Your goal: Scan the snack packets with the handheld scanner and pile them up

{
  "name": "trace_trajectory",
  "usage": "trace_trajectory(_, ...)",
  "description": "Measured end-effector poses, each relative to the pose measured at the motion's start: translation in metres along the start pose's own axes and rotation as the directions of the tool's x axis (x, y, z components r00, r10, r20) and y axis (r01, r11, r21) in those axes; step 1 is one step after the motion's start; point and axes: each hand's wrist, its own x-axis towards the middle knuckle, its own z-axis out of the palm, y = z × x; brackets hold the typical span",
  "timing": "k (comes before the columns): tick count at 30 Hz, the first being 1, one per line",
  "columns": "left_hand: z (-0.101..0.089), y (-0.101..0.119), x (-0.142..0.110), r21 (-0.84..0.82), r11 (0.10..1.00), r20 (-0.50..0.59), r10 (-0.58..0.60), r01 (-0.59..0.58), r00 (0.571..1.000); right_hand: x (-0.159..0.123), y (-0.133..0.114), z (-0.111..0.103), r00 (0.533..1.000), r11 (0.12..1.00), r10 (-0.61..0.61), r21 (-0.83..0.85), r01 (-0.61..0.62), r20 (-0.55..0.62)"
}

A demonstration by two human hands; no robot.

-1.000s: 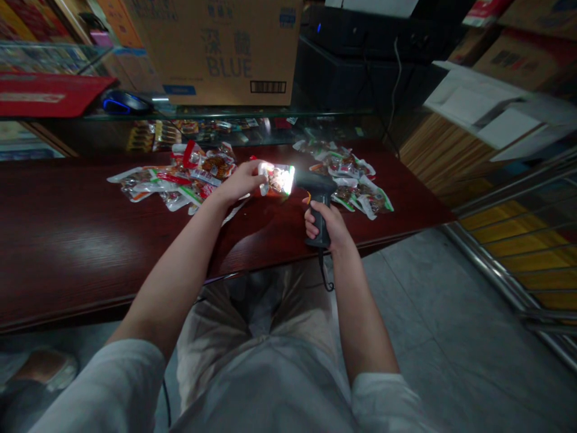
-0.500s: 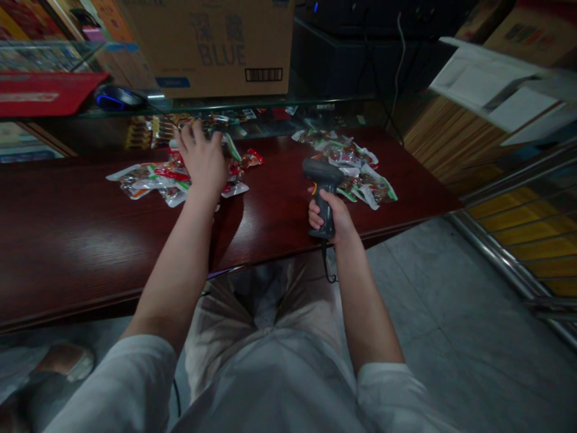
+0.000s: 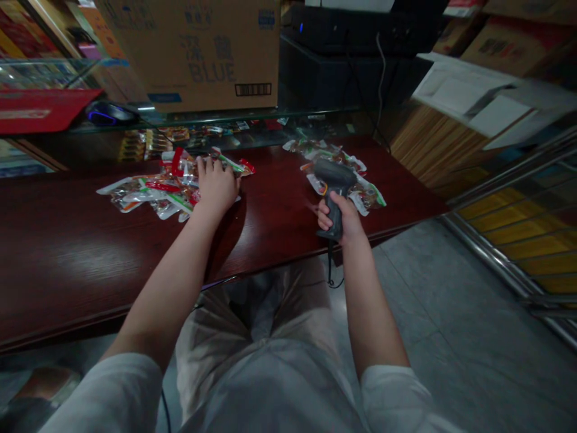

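Observation:
My left hand (image 3: 217, 187) lies over a pile of clear and white snack packets (image 3: 166, 195) on the left of the counter, touching them. Its fingers are slightly apart, and the palm hides part of the pile. Red and green print shows on several packets. In my right hand (image 3: 342, 219) is a dark grey barcode scanner (image 3: 334, 174), gripped by its handle, with a yellow trigger and a cord hanging below. The scanner's head is in front of a second group of packets (image 3: 367, 195) on the right.
The dark red wooden counter (image 3: 67, 240) runs across in front of me. Behind it stand a glass case, a large cardboard box (image 3: 211, 54), a computer mouse (image 3: 108, 114) and a black machine (image 3: 342, 36). A metal rack (image 3: 496, 258) and stacked cartons are on the right.
My left hand has come down and right onto the packets, its fingers less spread. My right hand has moved the scanner slightly right. The whole view has shifted a little.

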Motion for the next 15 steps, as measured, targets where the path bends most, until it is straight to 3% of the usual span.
trace_trajectory(6,0.001,0.014,0.005,-0.016,0.996,0.025,0.083,-0.082,0.996,0.000,-0.016,-0.039,0.989,0.995,-0.095,-0.040,0.091,-0.109)
trace_trajectory(11,0.006,0.026,0.009,-0.044,0.989,0.021,0.145,-0.144,0.989,0.002,-0.013,-0.041,0.989,0.994,-0.109,-0.005,0.109,-0.096)
trace_trajectory(15,0.020,0.055,0.021,-0.188,0.954,0.038,0.246,-0.234,0.969,0.004,-0.012,-0.043,0.994,0.996,-0.090,-0.005,0.090,-0.064)
